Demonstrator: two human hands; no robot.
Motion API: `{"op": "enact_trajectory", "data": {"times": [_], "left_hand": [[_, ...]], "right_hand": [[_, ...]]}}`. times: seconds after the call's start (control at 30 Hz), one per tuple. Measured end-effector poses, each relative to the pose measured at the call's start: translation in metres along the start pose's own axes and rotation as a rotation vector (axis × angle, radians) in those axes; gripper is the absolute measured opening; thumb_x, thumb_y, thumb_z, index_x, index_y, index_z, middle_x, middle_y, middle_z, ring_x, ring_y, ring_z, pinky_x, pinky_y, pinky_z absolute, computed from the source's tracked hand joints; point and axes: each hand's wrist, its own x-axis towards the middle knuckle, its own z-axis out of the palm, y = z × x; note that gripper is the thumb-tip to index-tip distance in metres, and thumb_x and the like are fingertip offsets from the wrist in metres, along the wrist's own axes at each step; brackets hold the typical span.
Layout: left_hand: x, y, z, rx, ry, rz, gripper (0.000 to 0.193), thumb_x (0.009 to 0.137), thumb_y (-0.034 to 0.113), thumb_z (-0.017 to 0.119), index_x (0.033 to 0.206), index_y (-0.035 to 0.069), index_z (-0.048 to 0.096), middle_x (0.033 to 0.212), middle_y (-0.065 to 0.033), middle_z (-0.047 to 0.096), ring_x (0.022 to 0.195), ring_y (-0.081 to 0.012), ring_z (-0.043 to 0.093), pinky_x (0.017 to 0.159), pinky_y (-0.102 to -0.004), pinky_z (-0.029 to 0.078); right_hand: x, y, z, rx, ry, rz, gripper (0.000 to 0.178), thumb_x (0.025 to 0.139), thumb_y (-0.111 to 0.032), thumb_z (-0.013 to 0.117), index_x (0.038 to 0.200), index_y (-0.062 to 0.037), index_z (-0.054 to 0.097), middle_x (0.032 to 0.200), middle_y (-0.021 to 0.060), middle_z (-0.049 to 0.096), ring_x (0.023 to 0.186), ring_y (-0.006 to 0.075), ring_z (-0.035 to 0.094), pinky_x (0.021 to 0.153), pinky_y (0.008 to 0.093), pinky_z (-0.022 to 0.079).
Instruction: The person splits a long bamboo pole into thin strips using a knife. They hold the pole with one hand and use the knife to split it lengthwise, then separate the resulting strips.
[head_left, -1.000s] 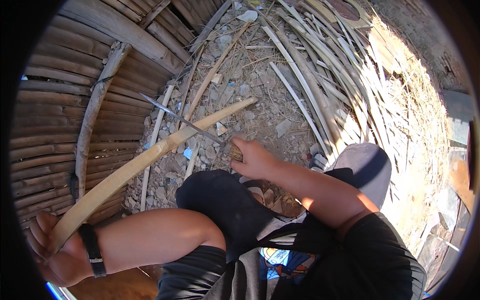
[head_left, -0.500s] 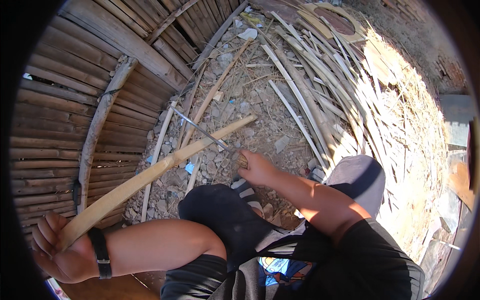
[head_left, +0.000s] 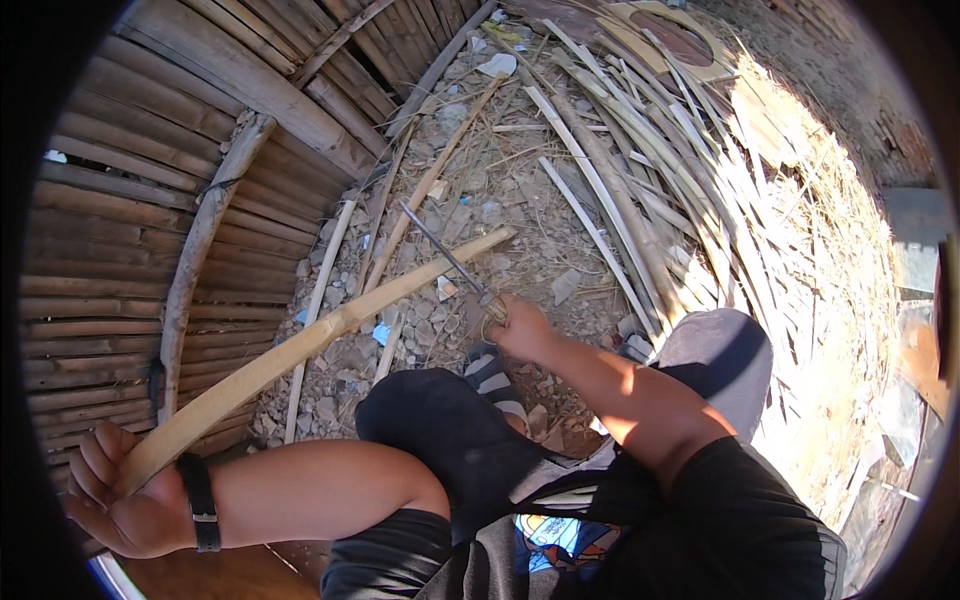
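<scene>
My left hand (head_left: 125,495) is wrapped round the near end of a long pale bamboo strip (head_left: 270,372), which slants up and away to the right across the view. In my right hand (head_left: 522,328) is the handle of a knife (head_left: 447,252) with a long thin blade. The blade lies across the strip near its far end, its tip pointing up and to the left. Whether its edge bites into the strip, I cannot tell. A dark band circles my left wrist.
A bamboo slat wall (head_left: 100,290) with a rough pole (head_left: 205,250) stands at the left. Rubble and dry straw (head_left: 490,190) cover the ground ahead. Many split bamboo strips (head_left: 640,150) lie heaped to the right. My knees (head_left: 415,405) are bent close below the strip.
The knife and my right hand have shifted slightly right and toward the strip's far end, the blade tip swinging right. My left hand and the bamboo strip have barely moved.
</scene>
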Motion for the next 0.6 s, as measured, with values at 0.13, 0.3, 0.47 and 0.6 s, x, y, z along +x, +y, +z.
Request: {"op": "enact_trajectory", "data": {"times": [0.13,0.3,0.47,0.6], "left_hand": [[0.012,0.002,-0.018,-0.099,-0.135,-0.015,0.032,0.084,0.006,0.053,0.066,0.017,0.028,0.064,0.0018,0.024,0.06,-0.0131,0.025,0.062,-0.0325,0.019],[0.019,0.011,-0.028,-0.388,-0.413,-0.217,0.032,0.084,0.006,0.051,0.066,0.017,0.027,0.064,0.0016,0.024,0.061,-0.0131,0.025,0.062,-0.0333,0.019],[0.013,0.003,-0.021,-0.13,-0.189,-0.088,0.033,0.083,0.007,0.052,0.064,0.018,0.028,0.063,0.0025,0.024,0.06,-0.0126,0.025,0.062,-0.0329,0.02],[0.005,0.006,-0.013,-0.055,-0.149,-0.027,0.034,0.082,0.006,0.052,0.064,0.018,0.027,0.063,0.0027,0.023,0.059,-0.0124,0.025,0.062,-0.0326,0.02]], "right_hand": [[-0.001,-0.02,-0.011,-0.017,-0.045,0.031,0.041,0.078,-0.017,0.068,0.111,0.0032,0.055,0.08,0.0247,0.066,0.082,0.0425,0.067,0.075,0.0484,0.053],[-0.02,-0.063,-0.005,0.141,-0.125,-0.234,0.046,0.078,-0.02,0.069,0.115,0.0026,0.055,0.074,0.0208,0.065,0.072,0.0385,0.067,0.068,0.0452,0.052],[-0.007,-0.017,0.004,0.026,0.081,-0.123,0.045,0.08,-0.019,0.068,0.116,0.0015,0.054,0.07,0.0191,0.064,0.071,0.0377,0.066,0.066,0.045,0.051],[-0.011,-0.044,-0.01,0.042,-0.031,-0.078,0.042,0.079,-0.019,0.069,0.114,-0.0002,0.055,0.071,0.0187,0.064,0.071,0.0389,0.066,0.066,0.0465,0.051]]}}
